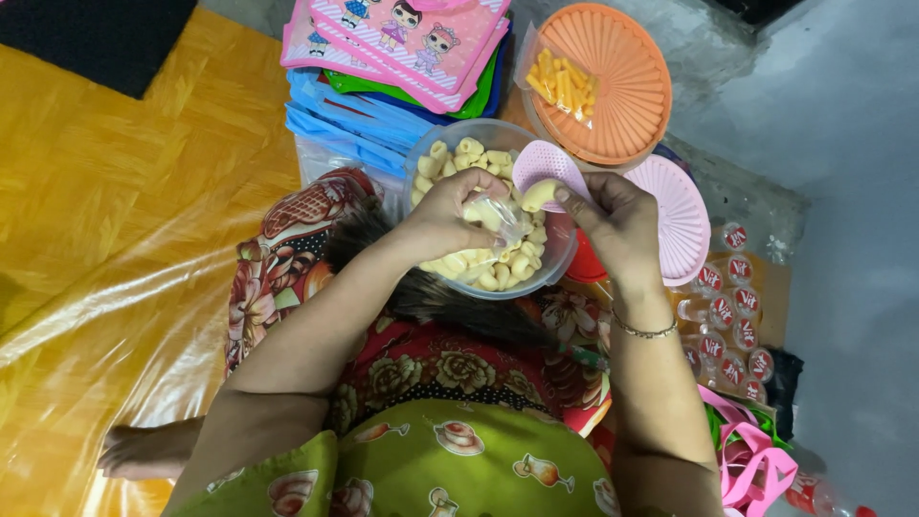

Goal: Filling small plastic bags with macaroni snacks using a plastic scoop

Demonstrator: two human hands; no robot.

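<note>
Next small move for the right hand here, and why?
Probably drop the puffed snack piece from the right hand into the small clear bag that the left hand holds over the bowl: the piece sits right at the bag's mouth.

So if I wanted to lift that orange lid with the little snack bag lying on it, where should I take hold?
Probably at the rim of the orange lid, on its far right edge, coming from the side. It is a flat, ribbed disc, so only the edge offers a grip. The snack bag lies loose toward the left, so keep it level.
</note>
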